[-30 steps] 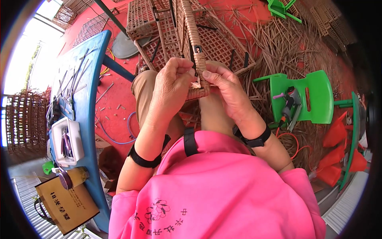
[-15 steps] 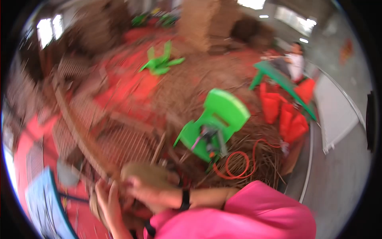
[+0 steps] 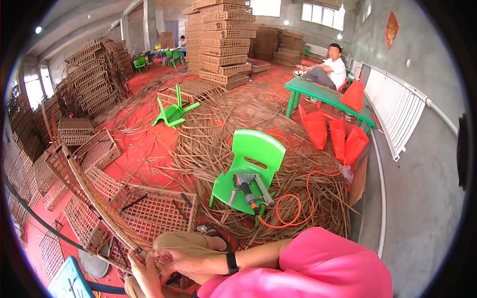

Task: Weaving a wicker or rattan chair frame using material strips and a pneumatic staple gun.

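A brown woven basket [image 3: 105, 212] with a lattice side and a thick wrapped rim stands tilted at my lower left, its near corner by my knees. My left hand [image 3: 144, 272] is closed on that corner, at the rim's near end. Close beside it my right hand [image 3: 180, 261], with a black band on the wrist, has its fingertips pinched together at the same corner. Whatever is between those fingertips is too small to make out. Ahead, a grey and black nail gun [image 3: 244, 185] rests on the seat of a green plastic chair [image 3: 258, 149], its orange hose [image 3: 309, 198] trailing right.
Loose brown strips [image 3: 213, 129] cover much of the red floor. Lattice pieces lie at left, near a blue stool [image 3: 72, 280]. A green chair [image 3: 174, 114] is tipped over. Basket stacks [image 3: 223, 44] rise behind. At right are a green table [image 3: 323, 94], a seated person [image 3: 335, 69] and a radiator [image 3: 397, 109].
My view has turned and steadied from a blur; the chairs and table appear shifted in it. Both hands remain together at the basket's near corner, the right now closer to the left.
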Tool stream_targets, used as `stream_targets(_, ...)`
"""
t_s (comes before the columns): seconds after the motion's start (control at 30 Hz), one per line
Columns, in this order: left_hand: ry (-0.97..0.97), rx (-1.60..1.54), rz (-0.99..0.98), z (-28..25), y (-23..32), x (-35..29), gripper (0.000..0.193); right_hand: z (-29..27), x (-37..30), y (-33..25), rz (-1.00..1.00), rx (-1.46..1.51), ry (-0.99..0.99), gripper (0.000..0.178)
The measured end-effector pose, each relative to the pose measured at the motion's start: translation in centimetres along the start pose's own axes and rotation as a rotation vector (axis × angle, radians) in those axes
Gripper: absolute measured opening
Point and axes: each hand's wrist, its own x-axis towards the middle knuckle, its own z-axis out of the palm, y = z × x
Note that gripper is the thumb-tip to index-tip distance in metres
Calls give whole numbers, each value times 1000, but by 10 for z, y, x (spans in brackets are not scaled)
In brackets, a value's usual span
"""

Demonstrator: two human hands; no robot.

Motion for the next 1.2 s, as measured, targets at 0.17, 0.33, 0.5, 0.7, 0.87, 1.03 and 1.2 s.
stream_targets(0.17, -12, 43, 9, 4, -6, -5, 53, 4, -5, 9, -142, 125, 28, 55)
stream_targets(0.33, 6, -49, 49, 1, 1, -7, 60, 3, -18, -45, -32, -478, 58, 63)
stream_targets(0.5, -41, -17, -60, 6, 16, -5, 72, 4, -34, -92, -223, -575, 296, 69)
stream_targets(0.7, -67, 255, 21, -4, 18, -12, 93, -8, -22, -76, -113, -22, 316, 56)
stream_targets(0.87, 56, -39, -93, -57, 18, -31, 35, -9, -21, -64, 10, -105, 264, 47)
stream_targets(1.03, 293, -158, -57, -87, -9, -49, 19, -10, -16, -55, 13, -155, 225, 43)
stream_targets(1.2, 193, 21, 180, -89, -24, -69, 23, -11, -12, -44, 22, -276, 218, 45)
